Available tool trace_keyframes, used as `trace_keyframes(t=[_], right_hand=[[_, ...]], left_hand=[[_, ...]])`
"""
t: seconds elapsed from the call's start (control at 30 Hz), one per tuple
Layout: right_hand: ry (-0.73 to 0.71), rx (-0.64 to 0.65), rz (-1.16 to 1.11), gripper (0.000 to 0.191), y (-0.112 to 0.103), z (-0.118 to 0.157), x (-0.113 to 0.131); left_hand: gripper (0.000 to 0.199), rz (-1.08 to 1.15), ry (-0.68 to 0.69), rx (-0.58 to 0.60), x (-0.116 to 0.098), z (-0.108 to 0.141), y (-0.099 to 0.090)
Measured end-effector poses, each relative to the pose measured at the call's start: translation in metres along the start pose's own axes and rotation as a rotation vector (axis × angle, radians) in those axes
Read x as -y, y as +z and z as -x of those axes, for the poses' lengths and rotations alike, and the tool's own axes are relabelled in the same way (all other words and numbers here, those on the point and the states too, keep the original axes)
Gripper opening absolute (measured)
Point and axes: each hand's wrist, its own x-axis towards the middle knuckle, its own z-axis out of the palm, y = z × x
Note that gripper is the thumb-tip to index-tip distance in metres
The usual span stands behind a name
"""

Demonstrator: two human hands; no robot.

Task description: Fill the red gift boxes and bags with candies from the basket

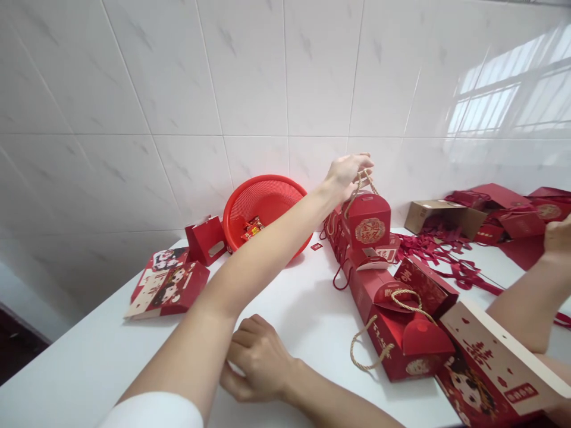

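My left hand [352,171] is stretched far forward, its fingers closed on the twisted rope handle [359,185] of a red gift box [368,220] with a rounded top and a gold emblem. That box sits over a row of red boxes; whether it touches them I cannot tell. My right hand [259,359] rests on the white table beneath my left forearm, fingers loosely curled, with nothing visible in them. Right of it stands another red gift box [408,345] with rope handles. A small red packet [316,246] lies near the row.
A red plastic basket [232,208] with wrapped sweets leans by the tiled wall. Left of it are a red carton [205,241] and printed boxes [172,282]. At right are dark red ribbons [446,255], a cardboard box [441,214], a cream-and-red box [495,356] and another person's hand [557,238].
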Motion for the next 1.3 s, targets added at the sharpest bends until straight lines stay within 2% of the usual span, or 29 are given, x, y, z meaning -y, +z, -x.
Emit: trace_keyframes(t=[0.13,0.3,0.43,0.53,0.63,0.8,0.87,0.93,1.03,1.1,1.17,1.3], right_hand=[[0.029,0.136,-0.029,0.016,0.005,0.002,-0.007],[0.031,0.229,-0.048,0.015,0.006,0.000,-0.007],[0.053,0.274,-0.050,0.015,0.002,-0.001,-0.004],[0.113,0.314,-0.071,0.019,0.000,0.000,-0.003],[0.150,0.314,-0.088,0.020,0.001,0.002,-0.002],[0.049,0.338,-0.047,0.013,0.002,0.001,-0.003],[0.031,0.345,-0.036,0.013,0.002,0.001,-0.003],[0.025,0.351,-0.034,0.013,0.001,0.001,-0.003],[0.031,0.359,-0.037,0.012,0.001,0.002,-0.003],[0.034,0.373,-0.040,0.012,0.002,0.002,-0.003],[0.035,0.390,-0.041,0.012,0.002,0.003,-0.003],[0.040,0.410,-0.041,0.015,0.003,0.004,-0.003]], left_hand=[[0.016,0.043,-0.055,-0.063,0.026,-0.005,0.013],[0.018,0.027,-0.100,-0.069,0.057,-0.002,0.011],[0.017,0.084,-0.058,0.011,0.056,-0.011,0.012],[0.017,0.020,0.051,0.050,0.052,-0.019,0.014],[0.016,-0.133,0.149,0.094,0.058,-0.019,0.009],[0.021,-0.426,0.088,0.288,0.077,-0.005,-0.010],[0.027,-0.533,0.114,0.381,0.080,-0.001,-0.015],[0.036,-0.686,0.215,0.463,0.080,0.002,-0.017],[0.049,-1.011,0.451,0.537,0.077,0.007,-0.017],[0.051,-1.207,0.566,0.538,0.076,0.012,-0.018],[0.051,-1.358,0.614,0.485,0.078,0.018,-0.020],[0.061,-1.517,0.561,0.380,0.082,0.028,-0.027]])
